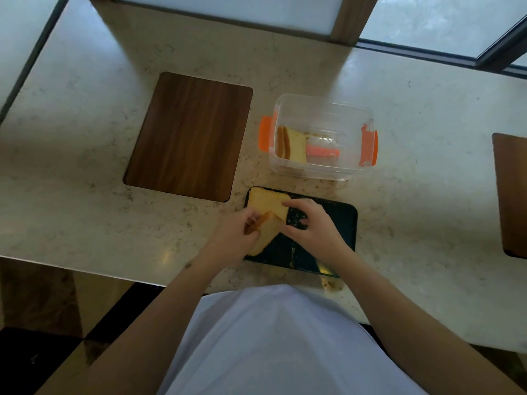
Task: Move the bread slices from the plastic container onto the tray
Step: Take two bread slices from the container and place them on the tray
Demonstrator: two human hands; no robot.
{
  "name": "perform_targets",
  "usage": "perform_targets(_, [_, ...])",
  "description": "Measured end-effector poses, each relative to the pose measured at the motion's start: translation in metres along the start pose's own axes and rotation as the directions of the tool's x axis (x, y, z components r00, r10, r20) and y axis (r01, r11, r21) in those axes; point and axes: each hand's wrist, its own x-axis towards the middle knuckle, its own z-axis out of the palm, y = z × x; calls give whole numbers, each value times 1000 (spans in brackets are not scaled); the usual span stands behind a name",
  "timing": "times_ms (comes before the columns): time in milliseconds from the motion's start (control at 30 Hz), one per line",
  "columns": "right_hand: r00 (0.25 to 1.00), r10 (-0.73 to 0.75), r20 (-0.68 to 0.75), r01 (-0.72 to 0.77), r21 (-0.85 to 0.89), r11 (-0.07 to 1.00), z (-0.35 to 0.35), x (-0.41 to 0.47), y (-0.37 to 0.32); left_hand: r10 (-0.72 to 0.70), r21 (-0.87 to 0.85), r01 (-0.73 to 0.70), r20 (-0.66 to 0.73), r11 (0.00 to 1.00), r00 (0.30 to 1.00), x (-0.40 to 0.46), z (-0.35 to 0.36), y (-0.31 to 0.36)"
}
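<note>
A black tray point(340, 220) lies at the near edge of the counter. One yellow bread slice point(266, 202) rests flat on its far left corner. My left hand point(232, 239) is shut on a second bread slice point(266, 230), tilted over the tray's left side. My right hand point(309, 223) pinches the same slice's upper edge from the right. Behind the tray stands the clear plastic container point(322, 169) with orange clips, holding a few upright slices point(293, 143) against its left wall and a pink utensil point(322, 152).
A dark wooden board point(188, 135) lies to the left of the container. Another wooden board point(512, 192) shows at the right edge. Crumbs point(330, 285) sit near the counter's front edge. Windows run along the far side.
</note>
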Motion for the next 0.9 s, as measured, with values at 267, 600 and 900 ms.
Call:
perform_targets(267, [994, 107, 9, -107, 84, 991, -3, -11, 4, -3, -79, 5, 34, 997, 999, 0, 6, 14])
perform_targets(600, [933, 301, 198, -360, 523, 772, -1, -23, 10, -318, -558, 304, 76, 772, 945, -6, 3, 5])
perform_targets(900, [997, 55, -46, -54, 27, 998, 11, -31, 5, -409, -358, 368, -42, 858, 912, -4, 16, 3])
